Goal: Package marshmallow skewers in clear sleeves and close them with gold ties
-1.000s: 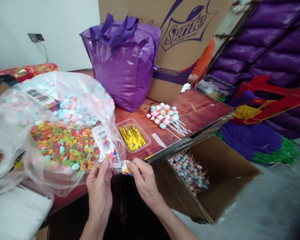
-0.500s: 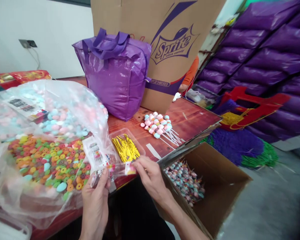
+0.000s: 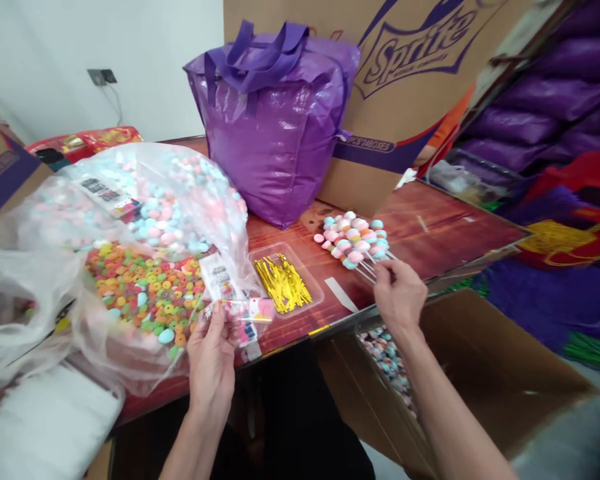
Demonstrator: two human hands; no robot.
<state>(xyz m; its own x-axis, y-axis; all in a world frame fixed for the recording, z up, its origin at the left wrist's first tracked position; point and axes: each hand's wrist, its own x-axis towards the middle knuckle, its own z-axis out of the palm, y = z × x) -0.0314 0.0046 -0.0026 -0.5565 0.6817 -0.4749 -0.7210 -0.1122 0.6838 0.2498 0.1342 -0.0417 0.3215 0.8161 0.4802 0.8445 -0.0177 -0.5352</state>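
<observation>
My left hand point(image 3: 211, 360) pinches a small clear printed wrapper point(image 3: 243, 311) at the table's front edge, next to the clear bag of coloured ring candies point(image 3: 145, 290). My right hand point(image 3: 399, 293) has reached right to the pile of pastel marshmallow sticks point(image 3: 355, 241) on the red-brown table point(image 3: 430, 227); its fingers close on the white sticks at the pile's near end. A clear tray of gold twist ties point(image 3: 283, 283) lies between the two hands.
A purple tote bag point(image 3: 275, 127) and a big Sprite carton point(image 3: 410, 80) stand at the back. An open cardboard box point(image 3: 480, 380) with wrapped candy sticks sits below the table's edge. Purple sacks are stacked at right; a person in orange is behind the carton.
My right hand let go of the wrapper and moved right to the marshmallow sticks. My left hand keeps the wrapper. The camera shifted left.
</observation>
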